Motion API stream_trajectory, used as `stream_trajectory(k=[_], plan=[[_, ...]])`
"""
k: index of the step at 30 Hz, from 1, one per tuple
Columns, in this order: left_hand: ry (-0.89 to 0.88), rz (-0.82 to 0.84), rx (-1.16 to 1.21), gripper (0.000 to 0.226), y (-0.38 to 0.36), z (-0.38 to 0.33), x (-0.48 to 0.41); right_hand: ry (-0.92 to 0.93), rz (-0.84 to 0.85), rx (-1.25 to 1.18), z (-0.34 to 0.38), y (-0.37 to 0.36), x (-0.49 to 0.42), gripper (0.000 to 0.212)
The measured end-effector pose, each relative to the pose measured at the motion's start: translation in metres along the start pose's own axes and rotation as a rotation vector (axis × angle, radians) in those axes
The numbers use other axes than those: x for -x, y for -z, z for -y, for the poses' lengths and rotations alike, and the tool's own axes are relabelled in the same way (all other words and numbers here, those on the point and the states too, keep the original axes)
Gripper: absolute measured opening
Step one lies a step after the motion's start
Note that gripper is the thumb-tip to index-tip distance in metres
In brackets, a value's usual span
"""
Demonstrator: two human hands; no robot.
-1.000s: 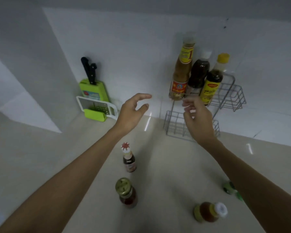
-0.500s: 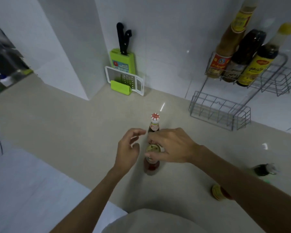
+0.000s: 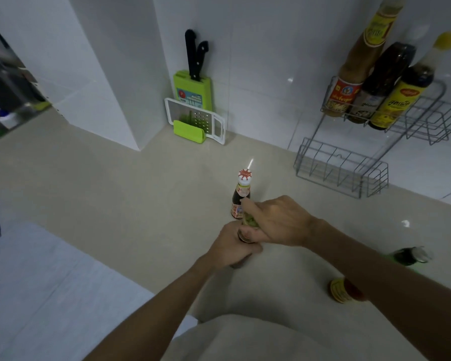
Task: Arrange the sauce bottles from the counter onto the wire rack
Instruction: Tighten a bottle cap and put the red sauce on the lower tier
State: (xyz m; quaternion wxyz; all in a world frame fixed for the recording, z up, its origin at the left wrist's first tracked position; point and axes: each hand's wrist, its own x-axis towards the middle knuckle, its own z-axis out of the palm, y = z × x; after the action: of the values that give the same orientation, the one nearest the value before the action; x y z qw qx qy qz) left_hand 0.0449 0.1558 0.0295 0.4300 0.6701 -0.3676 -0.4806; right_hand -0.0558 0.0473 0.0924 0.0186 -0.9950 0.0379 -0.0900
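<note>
Fingers [image 3: 248, 234] of both hands clench one upright bottle [image 3: 246, 237]; rack [image 3: 341, 168] lies far right, right hand [image 3: 279, 222] nearer.

Dim, cool-toned lighting; small specular glints on desk [image 3: 115, 183] and wall tiles [image 3: 266, 74]; soft shadow beneath the forearms; wide-angle bowing at edges; rack bottles [image 3: 370, 82] slightly smeared; overall soft focus.

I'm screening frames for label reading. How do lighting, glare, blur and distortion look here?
Head view: dim overall, with a small bright glare streak on the counter behind the red-capped bottle; wide-angle distortion makes the wire rack and its bottles lean; the green-capped bottle at right is smeared and its label unreadable; both hands hide most of the held bottle.
</note>
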Motion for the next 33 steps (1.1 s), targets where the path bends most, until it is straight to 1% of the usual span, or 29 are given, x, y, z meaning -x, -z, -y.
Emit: stream_trajectory(k=[1, 2, 3, 4, 5, 6, 8, 9, 10, 11, 12, 13, 14, 15, 16, 17, 18, 20, 21, 22, 23, 25, 26, 27, 28, 29, 30, 31, 33], plan=[[-0.01, 0.125, -0.039, 0.023, 0.007, -0.01, 0.001, 0.034, 0.019, -0.041, -0.005, 0.008, 0.001, 0.036], [-0.025, 0.253, -0.062, 0.018, 0.014, -0.018, 0.001, 0.057, 0.017, -0.072, -0.007, 0.017, 0.001, 0.032], [-0.042, 0.371, -0.057, 0.018, 0.019, -0.027, 0.0, 0.059, 0.006, -0.104, -0.009, 0.025, 0.001, 0.028], [-0.051, 0.426, -0.045, 0.019, 0.022, -0.034, 0.001, 0.038, -0.009, -0.128, -0.011, 0.031, 0.0, 0.025], [-0.049, 0.387, -0.04, 0.02, 0.021, -0.04, 0.002, -0.002, -0.033, -0.141, -0.013, 0.035, -0.001, 0.023], [-0.027, 0.258, -0.052, 0.021, 0.015, -0.043, 0.002, -0.073, -0.04, -0.114, -0.013, 0.037, -0.003, 0.023], [0.047, -0.154, -0.146, 0.02, -0.002, -0.039, -0.002, -0.244, -0.058, 0.066, -0.007, 0.038, -0.005, 0.028], [0.068, -0.288, -0.198, 0.018, -0.009, -0.037, -0.002, -0.3, -0.085, 0.162, -0.003, 0.036, -0.006, 0.038], [0.056, -0.326, -0.21, 0.017, -0.013, -0.036, -0.003, -0.358, -0.078, 0.182, 0.001, 0.037, -0.009, 0.043], [0.03, -0.267, -0.173, 0.015, -0.011, -0.038, -0.004, -0.381, -0.038, 0.128, 0.003, 0.041, -0.011, 0.038], [0.004, -0.12, -0.108, 0.015, -0.005, -0.041, -0.005, -0.355, 0.033, 0.054, 0.0, 0.047, -0.01, 0.032], [-0.023, 0.078, -0.048, 0.016, 0.003, -0.047, -0.004, -0.25, 0.061, 0.027, -0.005, 0.053, -0.008, 0.031], [-0.05, 0.257, 0.003, 0.018, 0.009, -0.054, -0.002, -0.103, 0.042, 0.053, -0.012, 0.059, -0.006, 0.033], [-0.073, 0.36, 0.028, 0.018, 0.013, -0.06, -0.001, -0.003, 0.046, 0.095, -0.017, 0.068, -0.005, 0.033], [-0.083, 0.363, 0.011, 0.018, 0.013, -0.065, -0.001, 0.028, 0.024, 0.112, -0.024, 0.072, -0.003, 0.032], [-0.083, 0.283, -0.021, 0.017, 0.009, -0.069, -0.002, -0.023, 0.025, 0.105, -0.026, 0.075, -0.001, 0.032], [-0.076, 0.138, -0.07, 0.016, 0.004, -0.071, -0.005, -0.123, 0.016, 0.095, -0.027, 0.073, -0.002, 0.031], [-0.056, -0.14, -0.165, 0.014, -0.009, -0.073, -0.009, -0.423, 0.009, 0.038, -0.023, 0.066, -0.005, 0.026], [-0.053, -0.218, -0.197, 0.016, -0.017, -0.074, -0.01, -0.51, 0.018, 0.025, -0.023, 0.061, -0.007, 0.021], [-0.053, -0.255, -0.214, 0.016, -0.024, -0.074, -0.01, -0.544, 0.022, -0.021, -0.022, 0.059, -0.008, 0.017], [-0.055, -0.268, -0.209, 0.016, -0.031, -0.073, -0.011, -0.549, 0.059, -0.099, -0.023, 0.06, -0.007, 0.018], [-0.085, -0.237, -0.174, 0.017, -0.038, -0.075, -0.013, -0.621, 0.097, -0.401, -0.03, 0.065, -0.002, 0.031], [-0.11, -0.18, -0.157, 0.017, -0.038, -0.077, -0.016, -0.668, 0.071, -0.534, -0.035, 0.068, 0.002, 0.035], [-0.134, -0.095, -0.127, 0.018, -0.037, -0.079, -0.02, -0.704, 0.034, -0.6, -0.04, 0.073, 0.005, 0.036], [-0.151, -0.004, -0.081, 0.028, -0.035, -0.079, -0.025, -0.729, -0.011, -0.609, -0.046, 0.079, 0.008, 0.034], [-0.154, 0.073, -0.027, 0.044, -0.032, -0.079, -0.03, -0.756, -0.052, -0.601, -0.053, 0.087, 0.011, 0.033], [-0.142, 0.118, -0.004, 0.059, -0.029, -0.077, -0.034, -0.774, -0.102, -0.593, -0.061, 0.095, 0.015, 0.031], [-0.128, 0.14, -0.016, 0.069, -0.028, -0.075, -0.038, -0.805, -0.149, -0.616, -0.07, 0.105, 0.018, 0.031], [-0.113, 0.157, -0.082, 0.077, -0.031, -0.075, -0.045, -0.869, -0.251, -0.715, -0.086, 0.122, 0.026, 0.03]])
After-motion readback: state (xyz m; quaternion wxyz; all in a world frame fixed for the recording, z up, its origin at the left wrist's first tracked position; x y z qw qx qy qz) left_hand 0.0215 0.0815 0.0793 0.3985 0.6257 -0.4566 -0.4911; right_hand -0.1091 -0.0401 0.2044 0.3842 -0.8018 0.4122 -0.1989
